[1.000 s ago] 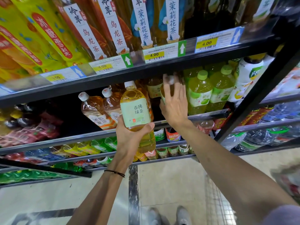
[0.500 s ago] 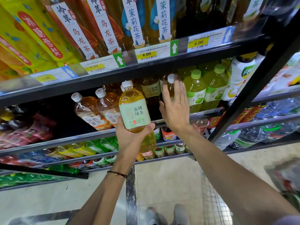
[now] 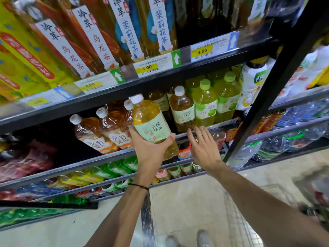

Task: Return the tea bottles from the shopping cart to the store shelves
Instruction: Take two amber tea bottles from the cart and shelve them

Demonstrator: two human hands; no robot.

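Note:
My left hand point(image 3: 151, 148) grips a yellow tea bottle point(image 3: 149, 122) with a pale green label and white cap, held tilted in front of the middle shelf point(image 3: 222, 124). A matching white-capped tea bottle point(image 3: 182, 109) stands upright on that shelf, just right of the held one. My right hand point(image 3: 204, 147) hovers below it near the shelf's front rail, fingers spread and holding nothing. The wire shopping cart point(image 3: 236, 225) shows at the bottom, under my right arm.
Green-capped bottles point(image 3: 206, 104) stand right of the shelved tea. Amber bottles point(image 3: 94, 134) lean at the left. Tall tea bottles point(image 3: 160, 25) fill the top shelf above price tags point(image 3: 156, 65). A black upright post point(image 3: 267, 90) bounds the right side. Small packets point(image 3: 110, 172) line lower shelves.
My right hand has let go of the white-capped bottle on the shelf and dropped down and back to the rail. My left hand still holds its bottle, tilted more to the left.

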